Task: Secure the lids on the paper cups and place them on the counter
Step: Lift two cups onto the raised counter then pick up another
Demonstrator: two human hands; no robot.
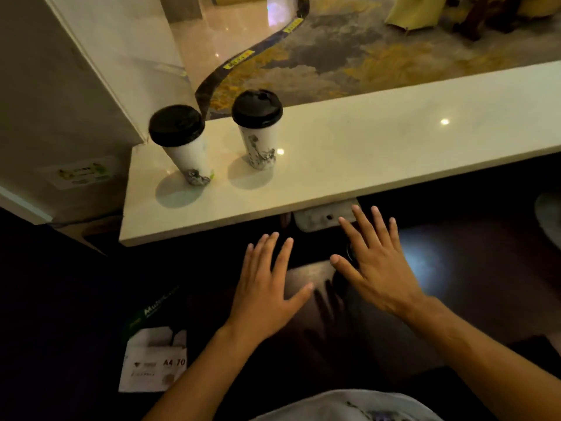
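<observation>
Two tall white paper cups with black lids stand upright on the pale counter [379,147]. The left cup [189,156] is near the counter's left end and the right cup [259,144] stands a short way to its right. Both have dark ink-like prints near the base. My left hand [267,287] and my right hand [373,262] hover below the counter's front edge, over a dark lower surface. Their fingers are spread flat and hold nothing. Under my right hand lies a dark round thing, mostly hidden.
A white cabinet [91,71] rises at the counter's left end. A box of A4 paper [151,357] sits low on the left in the dark. A grey bracket [324,217] shows under the counter edge. Beyond the counter lies patterned carpet [349,56].
</observation>
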